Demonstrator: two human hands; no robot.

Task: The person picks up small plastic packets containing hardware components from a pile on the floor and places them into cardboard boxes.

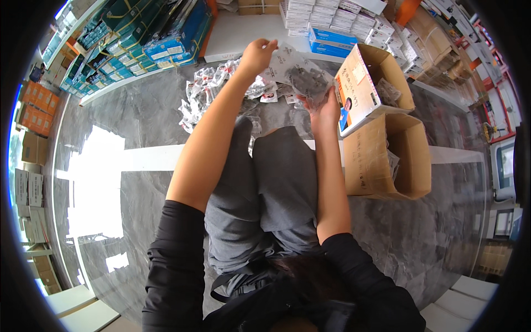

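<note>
A clear printed plastic bag (308, 79) with dark small items inside is stretched between my two hands, above the floor past my knees. My left hand (258, 57) pinches its upper left edge. Lower down, the bag's filled end rests in my right hand (325, 108), the fingers partly hidden behind the plastic. Under and left of the bag lies a heap of small packets in clear plastic (203, 93), partly covered by my left forearm. The contents of the held bag are too blurred to name.
Close to my right hand stand an open printed carton (359, 93) and an open brown cardboard box (365, 157), both with plastic bags inside. Teal and blue cartons (137, 45) are stacked at the far left. White boxes (332, 18) and a blue box (332, 41) stand ahead.
</note>
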